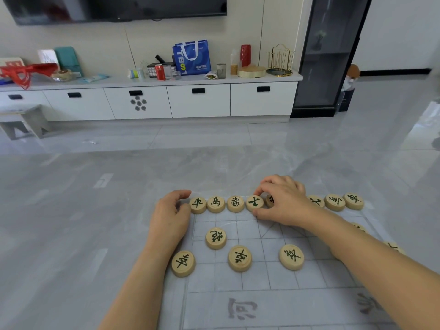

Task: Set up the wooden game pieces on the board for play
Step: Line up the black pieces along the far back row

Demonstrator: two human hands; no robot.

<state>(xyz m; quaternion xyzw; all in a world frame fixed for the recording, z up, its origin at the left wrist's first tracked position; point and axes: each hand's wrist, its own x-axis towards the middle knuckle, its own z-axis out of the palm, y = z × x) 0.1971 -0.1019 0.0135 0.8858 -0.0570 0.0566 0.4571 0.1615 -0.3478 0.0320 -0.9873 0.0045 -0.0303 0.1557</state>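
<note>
A clear plastic board [273,303] with a printed grid lies on the grey floor. Round wooden pieces with dark green characters form its far row [215,204]; one piece [216,238] stands behind three others [239,258] nearer me. My left hand [170,216] is at the row's left end, its curled fingers and thumb around the end piece [198,204]. My right hand [283,201] pinches a piece [270,200] in the middle of the row, beside the fourth piece [254,202]. Three more pieces [335,201] continue the row to the right; my right forearm hides others.
A low white cabinet [166,101] with drawers runs along the far wall, its top crowded with a blue bag [191,57], a red can, cups and a gold rack. A grey stool [22,122] stands at the left, a dark glass cabinet [331,55] at the right.
</note>
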